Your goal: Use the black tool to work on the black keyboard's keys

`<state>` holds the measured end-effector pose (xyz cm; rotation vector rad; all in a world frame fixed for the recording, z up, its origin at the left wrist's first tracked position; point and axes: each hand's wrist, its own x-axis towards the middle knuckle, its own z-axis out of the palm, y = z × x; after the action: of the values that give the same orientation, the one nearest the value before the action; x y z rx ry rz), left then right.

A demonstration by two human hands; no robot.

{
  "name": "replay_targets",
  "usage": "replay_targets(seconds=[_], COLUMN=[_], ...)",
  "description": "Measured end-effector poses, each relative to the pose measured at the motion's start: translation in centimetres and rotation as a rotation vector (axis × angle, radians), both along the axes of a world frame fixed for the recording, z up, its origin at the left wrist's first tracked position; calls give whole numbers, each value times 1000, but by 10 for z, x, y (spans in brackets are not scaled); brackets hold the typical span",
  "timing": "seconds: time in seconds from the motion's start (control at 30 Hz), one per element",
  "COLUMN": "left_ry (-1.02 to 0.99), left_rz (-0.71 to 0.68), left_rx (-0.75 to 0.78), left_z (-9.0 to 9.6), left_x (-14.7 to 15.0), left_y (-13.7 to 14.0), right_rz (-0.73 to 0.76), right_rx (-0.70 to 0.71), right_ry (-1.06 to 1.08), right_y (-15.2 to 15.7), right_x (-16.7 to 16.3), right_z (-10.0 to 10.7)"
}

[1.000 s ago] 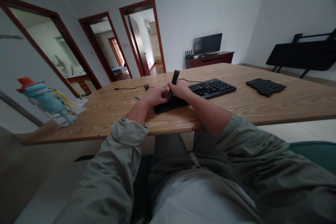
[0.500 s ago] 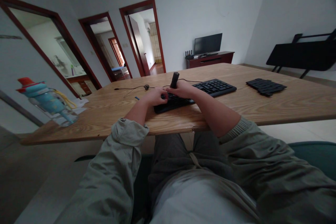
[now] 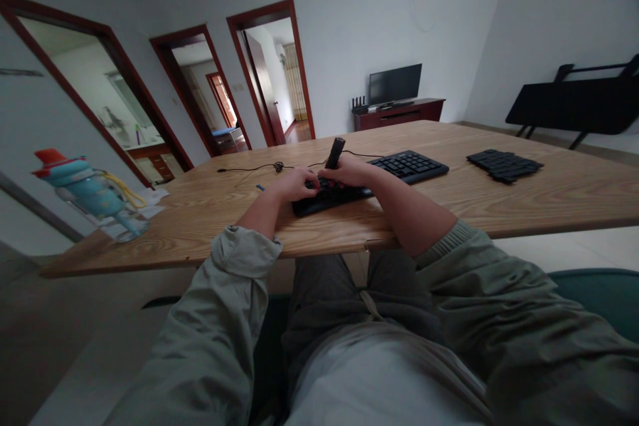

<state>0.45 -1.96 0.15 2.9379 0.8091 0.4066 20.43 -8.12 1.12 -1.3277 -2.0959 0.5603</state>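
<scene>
- Head view, landmark: black keyboard [image 3: 412,165], lying aslant on the wooden table [image 3: 239,219], its left end near the front edge.
- Right hand [image 3: 352,172]: over the left part of the keyboard; fingers wrapped round a dark handle [image 3: 335,152], which stands tilted above the keys. Its lower end is hidden.
- Left hand [image 3: 298,183]: at the keyboard's left end, fingers curled; whether they pinch anything cannot be told.
- Thin cable [image 3: 278,166]: behind and left of the keyboard, with one knotted bunch.
- Small blue item [image 3: 260,187]: left of the keyboard, just beyond the left forearm; too small to identify.
- Dark flat piece [image 3: 504,165]: right of the keyboard, well apart, uneven in outline.
- Blue bottle [image 3: 92,190], red-topped: far left of the keyboard, near loose papers [image 3: 156,203].
- Hazard, judged: a slip of the dark handle could mark the keys or strike the left fingers, which sit close by.
- Hazard, judged: uneven pressure at the left end could swivel the keyboard or slide it toward the front edge.
</scene>
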Motion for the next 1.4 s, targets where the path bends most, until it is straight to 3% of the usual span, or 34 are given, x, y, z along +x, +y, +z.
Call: replay_targets(seconds=[0.37, 0.57, 0.87, 1.13, 1.4], left_ry=[-8, -92, -236, -217, -147], left_rz=[-25, 39, 168, 50, 4], left_rx=[-47, -174, -192, -215, -187], left_z=[-1, 1, -3, -11, -5], left_x=[0, -5, -7, -7, -4], left_y=[3, 0, 6, 15, 7], right_rz=[117, 105, 59, -108, 7], right_rx=[-7, 13, 16, -23, 51], right_ry=[3, 44, 80, 152, 142], right_y=[-1, 6, 13, 13, 28], right_x=[2, 4, 3, -2, -2], right_z=[-1, -4, -11, -15, -23])
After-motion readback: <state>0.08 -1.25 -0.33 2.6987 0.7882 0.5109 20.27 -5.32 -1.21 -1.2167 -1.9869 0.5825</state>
